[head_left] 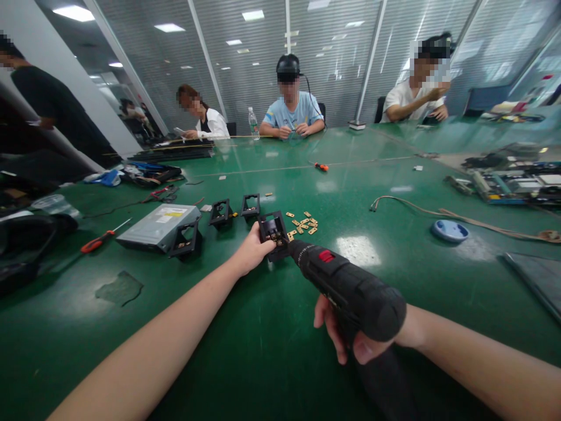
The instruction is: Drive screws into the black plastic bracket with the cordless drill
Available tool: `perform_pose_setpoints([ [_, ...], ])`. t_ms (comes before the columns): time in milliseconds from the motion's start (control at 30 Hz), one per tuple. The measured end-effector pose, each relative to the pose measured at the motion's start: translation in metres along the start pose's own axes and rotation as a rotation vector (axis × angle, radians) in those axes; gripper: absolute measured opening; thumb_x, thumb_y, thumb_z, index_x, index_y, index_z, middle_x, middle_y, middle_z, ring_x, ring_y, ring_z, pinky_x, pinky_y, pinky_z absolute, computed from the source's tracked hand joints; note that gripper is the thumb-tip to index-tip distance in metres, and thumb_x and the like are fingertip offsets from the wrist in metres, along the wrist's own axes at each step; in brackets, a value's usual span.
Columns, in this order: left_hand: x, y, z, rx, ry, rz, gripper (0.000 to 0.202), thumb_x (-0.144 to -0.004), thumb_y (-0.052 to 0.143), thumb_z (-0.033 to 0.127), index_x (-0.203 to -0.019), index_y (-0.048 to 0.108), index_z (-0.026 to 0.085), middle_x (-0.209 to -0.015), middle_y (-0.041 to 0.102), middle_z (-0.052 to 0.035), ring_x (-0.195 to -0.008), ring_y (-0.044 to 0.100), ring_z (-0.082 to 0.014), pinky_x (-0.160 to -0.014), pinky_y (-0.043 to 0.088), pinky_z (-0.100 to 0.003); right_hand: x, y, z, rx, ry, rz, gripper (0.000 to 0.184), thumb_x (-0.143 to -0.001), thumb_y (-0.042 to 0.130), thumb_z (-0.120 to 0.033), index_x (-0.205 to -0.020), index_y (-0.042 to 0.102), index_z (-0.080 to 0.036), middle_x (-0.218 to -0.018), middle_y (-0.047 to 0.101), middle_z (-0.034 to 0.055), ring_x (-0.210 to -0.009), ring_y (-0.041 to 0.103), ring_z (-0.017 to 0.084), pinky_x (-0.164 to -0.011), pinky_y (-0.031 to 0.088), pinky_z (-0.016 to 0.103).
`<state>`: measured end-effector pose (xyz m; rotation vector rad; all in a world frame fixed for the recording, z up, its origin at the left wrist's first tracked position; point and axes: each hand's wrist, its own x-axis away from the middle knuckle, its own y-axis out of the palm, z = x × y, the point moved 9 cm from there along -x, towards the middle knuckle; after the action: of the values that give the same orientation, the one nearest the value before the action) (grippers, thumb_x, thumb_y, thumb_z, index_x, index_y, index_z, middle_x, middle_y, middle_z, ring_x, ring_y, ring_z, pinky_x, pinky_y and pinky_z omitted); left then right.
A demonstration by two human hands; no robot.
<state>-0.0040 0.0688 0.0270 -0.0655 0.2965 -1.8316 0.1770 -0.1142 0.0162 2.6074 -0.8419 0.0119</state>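
Observation:
My left hand [254, 250] grips a black plastic frame [272, 225] by its near left side and holds it tilted on the green table. Inside the frame small brass-coloured parts show. In my right hand [350, 339] is a black cordless drill [346, 280] with a red switch on top. Its chuck end points left at the frame's right side; whether the bit touches a screw I cannot tell. Just beyond lie several small brass plates [304, 223]. Similar black frames stand to the left: one [250, 206], another [221, 214], and a third [186, 241].
A grey disc drive [158, 227] and an orange screwdriver [101, 240] lie left, near a glass-like shard [119, 288]. A blue oval dish [450, 231] and a beige cable [438, 211] lie right. Another screwdriver [321, 167] lies farther back. Several people sit across the table [272, 327].

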Motion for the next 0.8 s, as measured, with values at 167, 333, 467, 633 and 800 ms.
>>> perform_pose_setpoints([
  [167, 0.0004, -0.0011, -0.0015, 0.014, -0.046, 0.025, 0.059, -0.069, 0.079, 0.031, -0.121, 0.056, 0.020, -0.113, 0.069, -0.0045, -0.109, 0.065, -0.0252, -0.109, 0.050, -0.049, 0.0002, 0.0021, -0.0044, 0.004, -0.013, 0.003, 0.067, -0.058, 0.104, -0.026, -0.116, 0.073, -0.014, -0.086, 0.079, 0.0037, -0.076, 0.076, 0.019, -0.071, 0.058, 0.028],
  [333, 0.0002, -0.0009, -0.0015, 0.032, -0.042, 0.028, 0.057, -0.068, 0.078, 0.030, -0.120, 0.056, 0.021, -0.110, 0.070, -0.0028, -0.107, 0.066, -0.0238, -0.109, 0.050, -0.048, -0.0007, -0.0020, 0.0017, 0.026, -0.016, -0.003, 0.069, -0.058, 0.103, -0.028, -0.118, 0.073, -0.015, -0.089, 0.079, 0.0048, -0.079, 0.077, 0.020, -0.071, 0.058, 0.028],
  [467, 0.0003, -0.0014, -0.0049, 0.055, -0.063, 0.033, 0.057, -0.068, 0.080, 0.030, -0.119, 0.057, 0.020, -0.111, 0.070, -0.0039, -0.106, 0.066, -0.0242, -0.108, 0.051, -0.049, -0.0019, -0.0025, 0.0028, 0.012, -0.019, -0.009, 0.072, -0.057, 0.103, -0.026, -0.121, 0.072, -0.015, -0.088, 0.079, 0.0044, -0.078, 0.077, 0.020, -0.070, 0.058, 0.027],
  [633, 0.0005, -0.0010, -0.0064, 0.072, -0.070, 0.018, 0.057, -0.070, 0.078, 0.028, -0.122, 0.057, 0.021, -0.116, 0.069, -0.0048, -0.110, 0.067, -0.0250, -0.110, 0.050, -0.051, -0.0031, -0.0012, 0.0019, -0.017, -0.036, -0.025, 0.071, -0.056, 0.104, -0.022, -0.119, 0.073, -0.013, -0.088, 0.080, 0.0047, -0.077, 0.078, 0.019, -0.070, 0.060, 0.026],
  [800, 0.0011, -0.0017, -0.0035, 0.046, -0.063, 0.022, 0.057, -0.070, 0.079, 0.029, -0.121, 0.056, 0.020, -0.116, 0.069, -0.0042, -0.110, 0.066, -0.0246, -0.111, 0.050, -0.050, -0.0025, -0.0036, 0.0030, -0.021, -0.035, -0.024, 0.073, -0.056, 0.104, -0.018, -0.121, 0.072, -0.013, -0.090, 0.080, 0.0050, -0.078, 0.078, 0.019, -0.072, 0.060, 0.027],
])
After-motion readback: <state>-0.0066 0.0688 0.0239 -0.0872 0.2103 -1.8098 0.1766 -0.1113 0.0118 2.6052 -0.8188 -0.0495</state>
